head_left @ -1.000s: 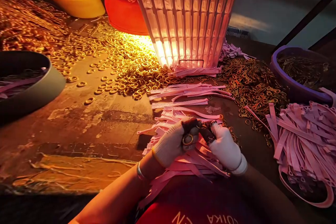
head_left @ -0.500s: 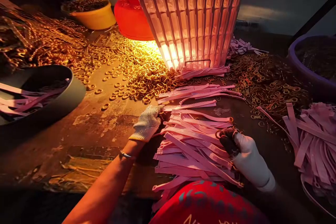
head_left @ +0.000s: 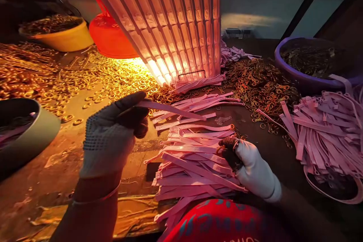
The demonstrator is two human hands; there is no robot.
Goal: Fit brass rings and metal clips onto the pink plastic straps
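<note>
My left hand point(head_left: 110, 132), in a white dotted glove with dark fingers, is raised over the table's left middle. Its thumb and fingers pinch one end of a pink strap point(head_left: 178, 111), which reaches out to the right. My right hand point(head_left: 251, 164), in a white glove with dark fingertips, is closed at the right edge of a stack of pink straps point(head_left: 193, 166). A small ring point(head_left: 218, 150) shows at its fingertips, partly hidden. More pink straps point(head_left: 195, 102) lie just beyond the stack, some with small loops at their ends.
Loose brass-coloured rings point(head_left: 113, 79) spread under a glowing red lamp point(head_left: 110, 38) beside a ribbed panel point(head_left: 176, 15). Metal hooks point(head_left: 255, 83) are heaped at right, near a purple basin point(head_left: 279, 55). A pink strap pile point(head_left: 329, 132), yellow tub point(head_left: 68, 38) and grey tub point(head_left: 48, 124) stand around.
My left hand has lifted a pink strap from the table and come up, nearer to the camera. The view has turned right. My right hand stays by the stack.
</note>
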